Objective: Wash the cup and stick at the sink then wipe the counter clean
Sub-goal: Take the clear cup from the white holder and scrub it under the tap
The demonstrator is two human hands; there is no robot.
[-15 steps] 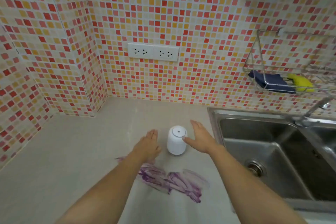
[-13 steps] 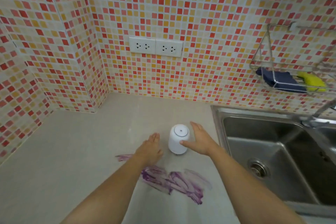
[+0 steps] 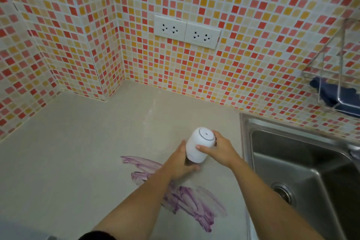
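A white cup (image 3: pixel 196 146) is upside down and tilted, its rim lifted off the beige counter (image 3: pixel 78 152), base facing up and away from me. My right hand (image 3: pixel 218 150) grips its right side near the base. My left hand (image 3: pixel 180 165) cups under its lower rim from the left. Something dark shows under the rim; I cannot tell what it is. No stick is clearly in view. A purple smear (image 3: pixel 187 197) spreads over the counter under my left forearm.
A steel sink (image 3: pixel 303 177) with its drain (image 3: pixel 282 193) lies to the right. A wire rack (image 3: pixel 335 87) on the tiled wall holds a dark blue cloth (image 3: pixel 331 93). Two white sockets (image 3: pixel 187 31) sit on the wall behind.
Both hands closed in on the cup from either side and took hold. The cup has tipped and lifted off the counter. The view has moved closer and leftward.
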